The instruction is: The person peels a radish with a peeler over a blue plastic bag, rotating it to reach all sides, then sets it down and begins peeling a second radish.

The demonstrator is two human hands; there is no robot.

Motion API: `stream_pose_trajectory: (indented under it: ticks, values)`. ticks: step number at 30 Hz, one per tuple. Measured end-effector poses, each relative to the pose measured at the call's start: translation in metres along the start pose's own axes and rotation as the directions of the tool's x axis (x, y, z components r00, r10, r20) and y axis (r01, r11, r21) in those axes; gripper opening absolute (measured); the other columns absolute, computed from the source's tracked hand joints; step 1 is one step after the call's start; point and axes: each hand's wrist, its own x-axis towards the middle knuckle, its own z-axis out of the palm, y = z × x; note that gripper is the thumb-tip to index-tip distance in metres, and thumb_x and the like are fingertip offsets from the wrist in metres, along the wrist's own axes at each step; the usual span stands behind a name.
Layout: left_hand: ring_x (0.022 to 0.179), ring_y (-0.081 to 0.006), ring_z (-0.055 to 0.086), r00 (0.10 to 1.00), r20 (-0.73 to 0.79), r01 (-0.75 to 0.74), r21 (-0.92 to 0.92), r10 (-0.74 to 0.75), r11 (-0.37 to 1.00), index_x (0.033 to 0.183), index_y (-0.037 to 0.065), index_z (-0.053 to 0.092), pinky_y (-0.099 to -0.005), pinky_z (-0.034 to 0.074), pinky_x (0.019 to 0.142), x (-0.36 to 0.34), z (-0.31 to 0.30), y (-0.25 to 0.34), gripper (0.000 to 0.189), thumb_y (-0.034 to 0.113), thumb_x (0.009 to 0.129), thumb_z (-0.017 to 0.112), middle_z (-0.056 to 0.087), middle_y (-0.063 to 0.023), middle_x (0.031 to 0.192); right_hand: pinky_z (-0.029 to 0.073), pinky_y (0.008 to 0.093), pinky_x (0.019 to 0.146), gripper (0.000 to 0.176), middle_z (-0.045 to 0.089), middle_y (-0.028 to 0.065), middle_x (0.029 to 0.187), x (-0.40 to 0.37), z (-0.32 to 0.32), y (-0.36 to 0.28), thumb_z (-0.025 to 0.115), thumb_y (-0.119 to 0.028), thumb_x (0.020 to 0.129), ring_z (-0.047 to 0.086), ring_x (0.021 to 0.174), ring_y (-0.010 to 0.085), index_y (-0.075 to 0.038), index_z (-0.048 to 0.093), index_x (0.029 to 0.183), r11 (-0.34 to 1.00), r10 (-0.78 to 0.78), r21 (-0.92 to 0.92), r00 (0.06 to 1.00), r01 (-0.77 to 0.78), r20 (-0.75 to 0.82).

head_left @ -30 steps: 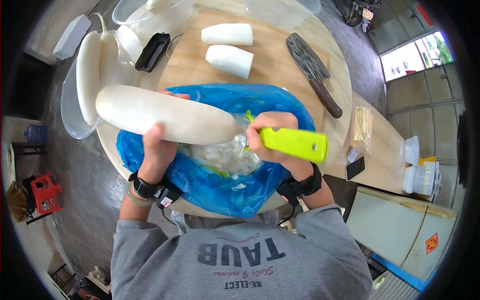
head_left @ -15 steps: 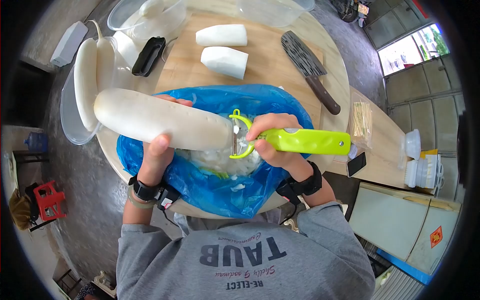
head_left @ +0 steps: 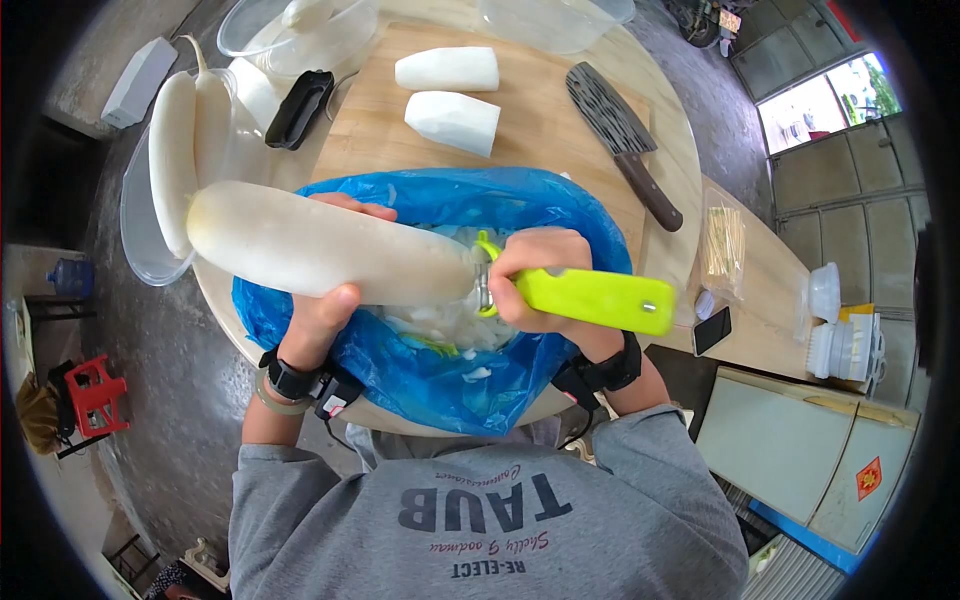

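A large white daikon radish [head_left: 330,242] lies across my left hand [head_left: 327,305], its fingers wrapped under it and the thumb on the near side. My right hand [head_left: 540,277] grips a lime-green peeler [head_left: 600,298], the head tilted against the radish's right end. The blade is partly hidden by my fingers. Beneath both hands a blue plastic bag [head_left: 400,375] is spread open, with pale peelings [head_left: 455,325] inside. Two peeled daikon pieces [head_left: 452,122] rest on the wooden cutting board [head_left: 370,120] beyond the bag.
A cleaver [head_left: 620,130] lies at the board's right side. Whole daikons [head_left: 174,165] lean in a clear tub [head_left: 150,235] on the left, near a black tray [head_left: 300,110]. A phone [head_left: 712,331] and a bag of skewers [head_left: 724,245] lie on a side table at right.
The peeler has turned, its handle now sloping down to the right and its head angled against the radish end. The radish has shifted slightly in my left hand.
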Motion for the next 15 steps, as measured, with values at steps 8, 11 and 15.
stream_pose_trajectory:
  ticks: [8, 11, 15]
  values:
    - [0.097, -0.0256, 0.052, 0.987, -0.160, 0.008, -0.104, -0.025, 0.995, 0.111, 0.002, 0.041, -0.0380, 0.045, 0.083, 0.005, -0.013, 0.008, 0.077, 0.050, 0.056, 0.067, 0.052, -0.0175, 0.104, 0.043, 0.0237, 0.049, 0.009, 0.057, 0.0051, 0.058, -0.004, -0.004, 0.001, 0.062, -0.013, 0.068, 0.055, 0.051, 0.0150, -0.007, 0.057, 0.063, 0.968, 0.169, 0.198, 0.983, -0.152, -0.068]
    - [0.096, -0.0259, 0.052, 0.994, -0.106, 0.006, -0.042, -0.010, 0.999, 0.108, 0.001, 0.042, -0.0386, 0.045, 0.081, 0.005, -0.009, 0.010, 0.076, 0.051, 0.056, 0.068, 0.052, -0.0160, 0.101, 0.043, 0.0233, 0.051, 0.009, 0.058, 0.0046, 0.061, -0.006, -0.004, 0.002, 0.062, -0.014, 0.069, 0.055, 0.053, 0.0136, -0.007, 0.058, 0.066, 0.938, 0.181, 0.316, 0.980, -0.145, -0.087]
    - [0.095, -0.0271, 0.053, 0.999, 0.031, -0.017, 0.038, 0.016, 0.999, 0.105, 0.000, 0.042, -0.0397, 0.045, 0.080, 0.005, -0.006, 0.008, 0.073, 0.049, 0.059, 0.069, 0.050, -0.0132, 0.096, 0.043, 0.0230, 0.052, 0.009, 0.059, 0.0043, 0.063, -0.007, -0.003, -0.002, 0.062, -0.014, 0.070, 0.055, 0.054, 0.0130, -0.007, 0.058, 0.067, 0.943, 0.149, 0.307, 0.987, -0.125, -0.055]
